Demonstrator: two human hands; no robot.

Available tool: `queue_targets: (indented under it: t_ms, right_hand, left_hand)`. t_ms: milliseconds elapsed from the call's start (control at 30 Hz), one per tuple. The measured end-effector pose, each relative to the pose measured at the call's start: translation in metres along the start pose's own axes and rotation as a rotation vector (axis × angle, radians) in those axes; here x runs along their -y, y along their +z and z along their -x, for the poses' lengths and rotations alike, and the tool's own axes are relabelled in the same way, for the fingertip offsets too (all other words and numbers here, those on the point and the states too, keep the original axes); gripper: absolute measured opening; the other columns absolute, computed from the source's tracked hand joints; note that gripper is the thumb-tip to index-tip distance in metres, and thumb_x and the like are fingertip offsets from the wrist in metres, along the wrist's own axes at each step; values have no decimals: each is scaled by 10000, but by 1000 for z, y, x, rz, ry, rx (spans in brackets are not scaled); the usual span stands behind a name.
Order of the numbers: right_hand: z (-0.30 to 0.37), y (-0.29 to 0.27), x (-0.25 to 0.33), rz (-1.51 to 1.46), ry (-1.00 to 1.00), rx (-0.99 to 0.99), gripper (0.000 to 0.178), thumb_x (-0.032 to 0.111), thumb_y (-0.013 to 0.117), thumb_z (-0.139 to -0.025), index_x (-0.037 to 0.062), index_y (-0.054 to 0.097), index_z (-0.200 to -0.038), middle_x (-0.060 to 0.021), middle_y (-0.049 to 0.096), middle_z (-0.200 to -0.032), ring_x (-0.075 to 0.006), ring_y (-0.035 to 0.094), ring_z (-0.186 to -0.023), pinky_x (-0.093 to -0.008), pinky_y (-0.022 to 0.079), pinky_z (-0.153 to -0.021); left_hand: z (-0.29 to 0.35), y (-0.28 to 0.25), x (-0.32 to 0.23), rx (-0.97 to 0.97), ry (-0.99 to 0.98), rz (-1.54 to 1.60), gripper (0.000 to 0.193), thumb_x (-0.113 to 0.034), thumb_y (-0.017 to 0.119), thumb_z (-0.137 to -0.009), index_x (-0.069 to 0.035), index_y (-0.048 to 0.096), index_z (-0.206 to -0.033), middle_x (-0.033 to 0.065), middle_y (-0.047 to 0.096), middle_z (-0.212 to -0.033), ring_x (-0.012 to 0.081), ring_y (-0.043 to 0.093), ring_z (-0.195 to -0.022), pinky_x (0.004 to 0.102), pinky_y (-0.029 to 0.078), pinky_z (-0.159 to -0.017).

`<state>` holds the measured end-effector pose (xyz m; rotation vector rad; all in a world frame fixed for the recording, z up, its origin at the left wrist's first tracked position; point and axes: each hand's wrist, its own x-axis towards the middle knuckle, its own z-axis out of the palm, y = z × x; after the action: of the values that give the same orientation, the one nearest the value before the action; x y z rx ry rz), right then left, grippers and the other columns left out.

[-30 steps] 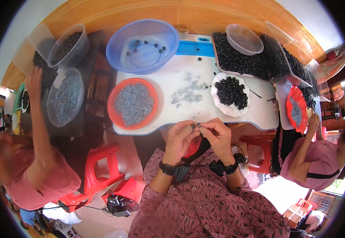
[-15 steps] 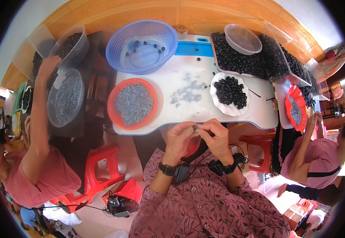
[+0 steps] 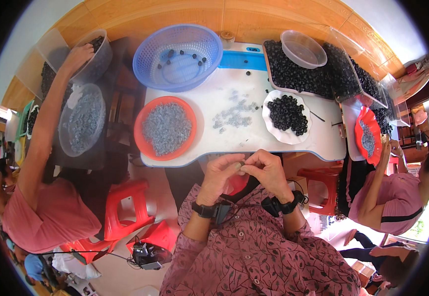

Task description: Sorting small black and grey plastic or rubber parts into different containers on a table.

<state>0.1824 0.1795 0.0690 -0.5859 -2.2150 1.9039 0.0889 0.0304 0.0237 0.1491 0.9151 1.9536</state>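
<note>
Just off the near edge of the white table [image 3: 202, 133], my left hand [image 3: 220, 175] and my right hand [image 3: 268, 171] meet fingertip to fingertip. Both pinch a small dark round piece [image 3: 242, 163], mostly covered by the fingers. Beyond my right hand is a white scalloped plate [image 3: 269, 129] heaped with black ring-like pieces [image 3: 287, 112]. To the left, an orange-red plate [image 3: 138, 132] carries a pile of small clear bluish pieces [image 3: 166, 128]. More clear pieces [image 3: 234, 114] lie loose on the tabletop between the plates.
A blue perforated basket [image 3: 143, 66] with several dark pieces stands at the back left. At the back right, a tray of black pieces [image 3: 291, 74] bears a clear bowl [image 3: 303, 49]. Co-workers sit on both sides; one's hand [image 3: 80, 56] is at a tub [image 3: 103, 59]. Red stools [image 3: 125, 212] stand nearby.
My hands stay together, with fingers shifted slightly so that less of the dark piece shows. The left co-worker's hand has moved up and right to the tub of dark pieces.
</note>
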Motion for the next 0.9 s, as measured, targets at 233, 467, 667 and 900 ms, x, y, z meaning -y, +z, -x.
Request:
queue_targets:
  t_ms: [233, 467, 667, 900]
  right_hand:
    - [-1, 5, -6, -95, 8, -33, 65, 18, 680, -865, -13, 630, -892, -50, 677, -797, -65, 612, -686, -215, 500, -614]
    - [-2, 5, 0, 122, -56, -41, 77, 38, 678, -862, -19, 636, -890, -44, 669, -804, -70, 616, -687, -217, 501, -613]
    - [-13, 10, -12, 59, -25, -90, 72, 25, 684, -854, -15, 627, -874, -60, 652, -798, -98, 626, -684, -243, 505, -610]
    - [-31, 15, -29, 364, -249, -276, 73, 8, 675, -825, 12, 636, -886, -107, 612, -817, -225, 627, -666, -313, 497, -598]
  left_hand:
    - [-4, -8, 11, 57, -1, 198, 225, -24, 561, -958, 40, 626, -1163, 134, 667, -1093, 199, 664, -972, 320, 564, -865]
    - [-1, -7, 8, 27, -15, 66, 221, -37, 581, -955, 35, 629, -1158, 109, 679, -1054, 148, 662, -909, 260, 549, -826]
    - [-3, -16, 12, -19, -25, 194, 245, -49, 579, -957, 36, 613, -1184, 108, 670, -1066, 154, 662, -910, 272, 559, -812]
    - [-6, -22, 15, -25, 0, 332, 251, -50, 567, -961, 35, 603, -1194, 105, 640, -1102, 158, 645, -958, 280, 552, -842]
